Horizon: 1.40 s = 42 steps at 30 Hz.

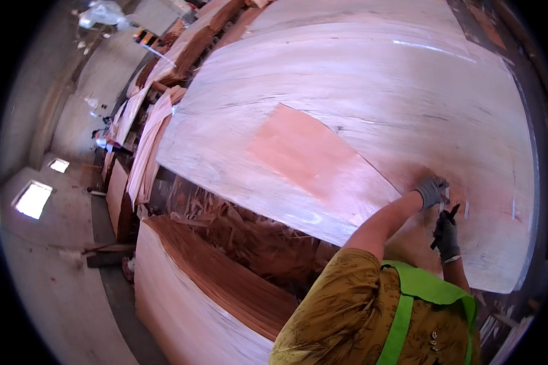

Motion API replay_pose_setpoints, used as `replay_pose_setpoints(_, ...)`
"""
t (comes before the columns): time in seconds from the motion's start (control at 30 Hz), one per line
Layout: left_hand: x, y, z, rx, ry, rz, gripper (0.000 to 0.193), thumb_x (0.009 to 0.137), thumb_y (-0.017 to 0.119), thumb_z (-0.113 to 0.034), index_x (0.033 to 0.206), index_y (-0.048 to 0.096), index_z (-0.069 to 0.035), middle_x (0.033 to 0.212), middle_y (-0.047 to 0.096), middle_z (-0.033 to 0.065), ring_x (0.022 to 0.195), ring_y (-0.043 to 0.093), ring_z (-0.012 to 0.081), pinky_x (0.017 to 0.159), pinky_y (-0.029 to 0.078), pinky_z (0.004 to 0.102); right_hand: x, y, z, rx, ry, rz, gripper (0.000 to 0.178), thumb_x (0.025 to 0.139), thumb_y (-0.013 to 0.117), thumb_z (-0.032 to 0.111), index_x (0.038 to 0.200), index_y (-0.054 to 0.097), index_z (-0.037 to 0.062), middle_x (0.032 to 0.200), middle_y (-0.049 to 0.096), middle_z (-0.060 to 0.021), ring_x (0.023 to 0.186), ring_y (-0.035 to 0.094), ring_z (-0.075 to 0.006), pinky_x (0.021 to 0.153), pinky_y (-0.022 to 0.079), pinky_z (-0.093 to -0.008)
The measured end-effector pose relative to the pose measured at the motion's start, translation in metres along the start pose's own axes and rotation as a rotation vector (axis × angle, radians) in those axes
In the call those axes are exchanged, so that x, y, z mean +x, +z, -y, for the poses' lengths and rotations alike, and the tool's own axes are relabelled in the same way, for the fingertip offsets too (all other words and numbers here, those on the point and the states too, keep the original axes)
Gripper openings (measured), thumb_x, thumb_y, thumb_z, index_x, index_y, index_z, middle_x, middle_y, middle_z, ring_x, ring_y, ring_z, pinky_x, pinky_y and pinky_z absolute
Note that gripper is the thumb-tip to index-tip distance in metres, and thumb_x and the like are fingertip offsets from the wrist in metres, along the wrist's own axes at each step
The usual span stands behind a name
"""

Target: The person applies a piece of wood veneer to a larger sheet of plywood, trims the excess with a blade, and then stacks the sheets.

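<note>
Over the right part of a large pale wood veneer sheet [359, 67], my two hands work close together. My left hand [432, 191], in a grey glove, has its fingers pinched around a small whitish strip [442, 205]. Just nearer to me, my right hand [447, 238], in a darker grey glove, is closed around a slim black tool [453, 210]. Its ends stick out on both sides of the fist; its exact kind is unclear. A smaller pinkish veneer piece [304, 152] lies flat on the sheet, left of my hands. Short pale strips [466, 210] lie to their right.
At the near left stands a thick veneer stack [213, 274], with torn scraps [243, 234] between it and the sheet. More veneer piles [152, 140] line the far left. Beyond them, a person [106, 141] is on the concrete floor [36, 261]. Clear plastic [103, 13] lies far left.
</note>
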State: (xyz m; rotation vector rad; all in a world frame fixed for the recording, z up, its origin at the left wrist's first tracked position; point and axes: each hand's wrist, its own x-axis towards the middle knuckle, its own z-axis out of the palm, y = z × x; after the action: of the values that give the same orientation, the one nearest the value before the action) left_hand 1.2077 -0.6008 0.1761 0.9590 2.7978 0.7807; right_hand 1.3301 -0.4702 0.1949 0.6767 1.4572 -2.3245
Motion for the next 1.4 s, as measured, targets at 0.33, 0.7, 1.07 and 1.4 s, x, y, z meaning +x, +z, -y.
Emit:
replay_pose_setpoints(0.33,-0.023,0.075,-0.072,0.387,-0.004,0.146,0.042,0.084,0.049,-0.029,0.119,0.054,-0.006,0.127,0.050,0.0126,0.119,0.043,0.0320,0.091,0.036,0.0472,-0.055,-0.029,0.018,-0.381,-0.073,0.163,0.017,0.089,0.060,0.026,0.085,0.053,0.0114,0.053,0.043,0.0041,0.038,0.039,-0.0073,0.034,0.030,-0.0220)
replay_pose_setpoints(0.7,-0.154,0.093,-0.094,0.465,0.006,-0.049,0.027,0.076,0.054,-0.026,0.097,0.064,-0.013,0.109,0.059,0.0105,0.108,0.048,0.0305,0.093,0.037,0.0441,-0.116,-0.032,-0.073,-0.268,-0.157,0.335,0.004,0.086,0.059,0.007,0.089,0.060,0.0055,0.082,0.054,0.0059,0.071,0.047,-0.0050,0.062,0.040,-0.0225)
replay_pose_setpoints(1.07,-0.272,0.007,-0.052,0.351,-0.179,0.034,0.024,0.078,0.057,-0.023,0.096,0.067,-0.010,0.120,0.056,0.0134,0.114,0.048,0.0293,0.084,0.042,0.0384,-0.131,0.031,-0.085,-0.277,-0.110,0.435,0.005,0.086,0.059,0.007,0.089,0.056,0.0052,0.078,0.052,0.0036,0.068,0.047,-0.0061,0.060,0.040,-0.0225)
replay_pose_setpoints(1.4,-0.423,-0.109,-0.015,-1.272,-0.339,-0.174,0.040,0.084,0.062,-0.017,0.120,0.054,-0.001,0.108,0.061,0.0096,0.100,0.057,0.0246,0.087,0.047,0.0342,-0.155,0.239,-0.095,-0.491,-0.074,0.548,0.009,0.087,0.059,0.005,0.095,0.055,0.0027,0.080,0.053,0.0008,0.070,0.048,-0.0073,0.062,0.041,-0.0217)
